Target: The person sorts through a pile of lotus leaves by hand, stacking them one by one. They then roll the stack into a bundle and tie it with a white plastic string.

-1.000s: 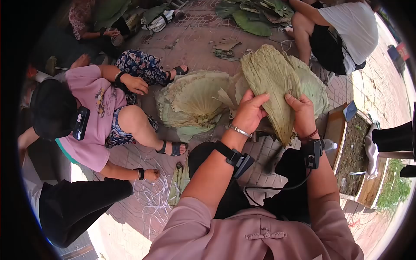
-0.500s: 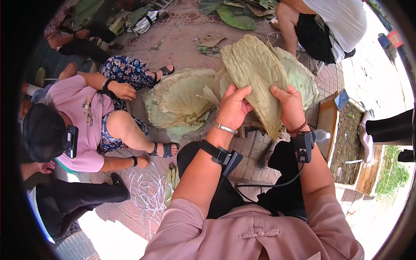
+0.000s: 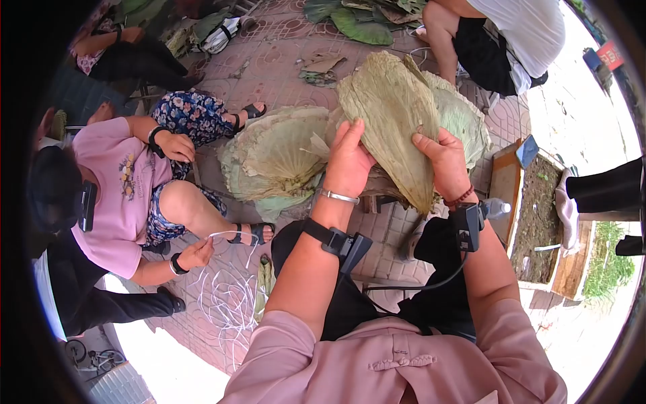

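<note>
A folded dried lotus leaf [image 3: 387, 121], pale green-brown and creased, is held up in front of me, its narrow end pointing down toward my knees. My left hand [image 3: 348, 161] grips its left edge, thumb on top and the other fingers partly hidden. On the opposite edge my right hand [image 3: 445, 158] is closed, with the thumb pressed on the leaf's face. Beyond it lie spread stacks of dried lotus leaves, one to the left [image 3: 276, 155] and another to the right [image 3: 461, 118], partly covered by the held leaf.
At the left a seated person in a pink shirt [image 3: 121, 168] holds a white strip above a tangle of white strips [image 3: 229, 296]. Another person in white [image 3: 521, 27] sits at the upper right. A soil-filled planter box [image 3: 538, 222] and a plastic bottle [image 3: 496, 209] are on my right.
My left hand has shifted slightly left and up along the leaf, and the leaf has tilted a little. The person in pink has lifted a white strip from the tangle.
</note>
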